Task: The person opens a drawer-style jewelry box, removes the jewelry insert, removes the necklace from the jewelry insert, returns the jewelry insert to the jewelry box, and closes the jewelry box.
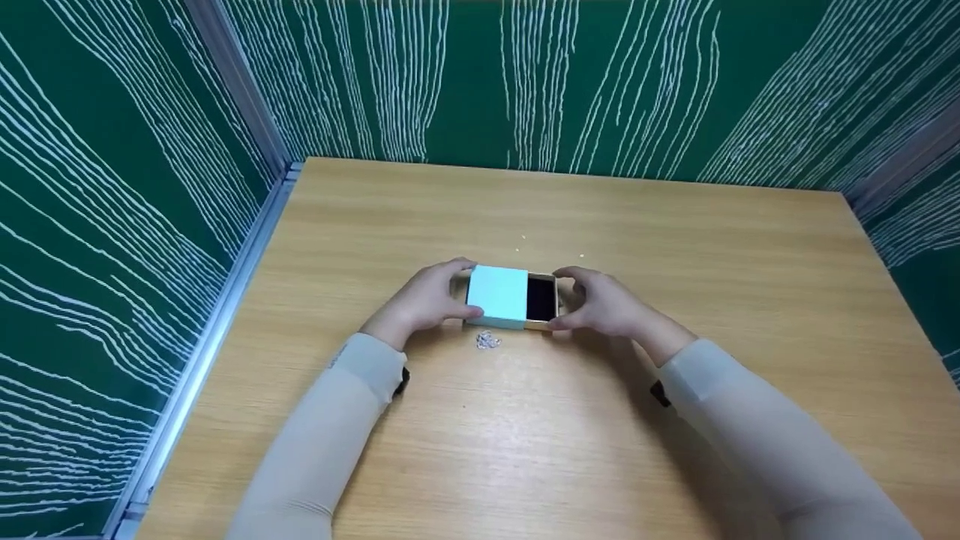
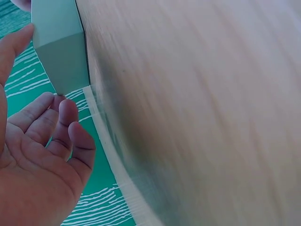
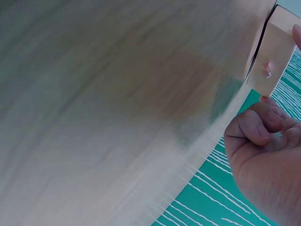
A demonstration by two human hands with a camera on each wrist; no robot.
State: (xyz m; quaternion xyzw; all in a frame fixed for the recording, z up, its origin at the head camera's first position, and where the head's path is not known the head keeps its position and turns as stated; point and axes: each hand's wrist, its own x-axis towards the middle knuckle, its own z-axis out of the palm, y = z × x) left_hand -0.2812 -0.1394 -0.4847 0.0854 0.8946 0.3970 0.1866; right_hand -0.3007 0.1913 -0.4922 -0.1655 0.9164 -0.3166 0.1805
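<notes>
A small turquoise box sleeve [image 1: 498, 294] lies on the table, with its drawer [image 1: 538, 325] slid partway out to the right. Inside the drawer is a dark lining [image 1: 541, 298]. My left hand [image 1: 427, 296] grips the sleeve by its far and near edges, between fingers and thumb. At the drawer's right end, my right hand [image 1: 606, 304] pinches its two sides the same way. The right wrist view shows a small ribbon pull [image 3: 266, 69] on the drawer's end face. Just in front of the sleeve sits a little heap of clear, shiny pieces [image 1: 487, 340].
The wooden table [image 1: 465, 435] spreads around both arms. A few tiny pale specks [image 1: 581, 256] lie beyond the box. Green panels with white wavy lines [image 1: 472, 82] rise behind and at both sides, and a metal rail [image 1: 202, 345] runs along the left edge.
</notes>
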